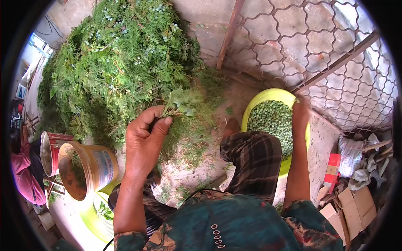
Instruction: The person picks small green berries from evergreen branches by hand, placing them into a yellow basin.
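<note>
My left hand (147, 136) is pinched on a leafy evergreen sprig (184, 102), with the thumb and forefinger on its stem. Behind the sprig rises a large heap of cut evergreen branches (121, 62) dotted with pale blue-green cones. To the right, my right hand (300, 113) hangs over the rim of a yellow-green basin (256, 98), its fingers smeared by motion. Many small green cones (270, 123) fill much of that basin. Whether the right hand holds anything is not visible.
Two buckets, one yellowish (108, 167) and one red (63, 144), lie tilted at left. A second yellow-green basin (90, 217) sits below them. Wire mesh (310, 37) leans at right, above flattened cardboard (358, 209) and a red box (332, 169). Another person (27, 175) is at far left.
</note>
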A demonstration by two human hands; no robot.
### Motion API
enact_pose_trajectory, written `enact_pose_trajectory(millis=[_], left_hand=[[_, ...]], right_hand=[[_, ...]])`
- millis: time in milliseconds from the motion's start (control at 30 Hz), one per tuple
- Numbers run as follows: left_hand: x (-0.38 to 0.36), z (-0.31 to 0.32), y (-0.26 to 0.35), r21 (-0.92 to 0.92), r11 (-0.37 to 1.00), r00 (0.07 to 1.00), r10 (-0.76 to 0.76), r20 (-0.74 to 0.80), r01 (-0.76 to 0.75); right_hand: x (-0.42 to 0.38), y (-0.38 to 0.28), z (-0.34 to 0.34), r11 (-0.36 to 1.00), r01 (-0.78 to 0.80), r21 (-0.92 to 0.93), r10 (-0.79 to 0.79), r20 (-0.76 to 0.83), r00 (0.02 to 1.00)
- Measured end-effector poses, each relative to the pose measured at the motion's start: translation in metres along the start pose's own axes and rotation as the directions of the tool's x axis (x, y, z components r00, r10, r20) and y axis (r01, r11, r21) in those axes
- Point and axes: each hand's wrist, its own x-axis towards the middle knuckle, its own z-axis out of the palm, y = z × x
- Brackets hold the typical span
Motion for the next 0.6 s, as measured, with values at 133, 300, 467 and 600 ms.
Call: enact_pose_trajectory(millis=[133, 300, 467, 600], left_hand=[[-0.001, -0.001, -0.005, -0.022, 1.0, 1.0, 0.015, 0.01, -0.015], [-0.002, 0.001, 0.0, -0.135, 0.984, 0.968, -0.078, 0.238, 0.112], [0.002, -0.007, 0.008, -0.113, 0.978, 0.941, -0.135, 0.311, 0.177], [0.002, -0.006, 0.007, -0.145, 0.971, 0.961, -0.153, 0.231, 0.19]], right_hand=[[-0.013, 0.045, 0.0, 0.957, 0.219, -0.188, -0.119, 0.435, 0.892], [-0.05, -0.131, -0.001, 0.676, 0.311, 0.668, -0.64, 0.324, 0.697], [-0.065, -0.203, 0.026, 0.531, 0.406, 0.744, -0.847, 0.454, 0.276], [-0.075, -0.205, 0.039, 0.578, 0.272, 0.769, -0.815, 0.531, 0.232]])
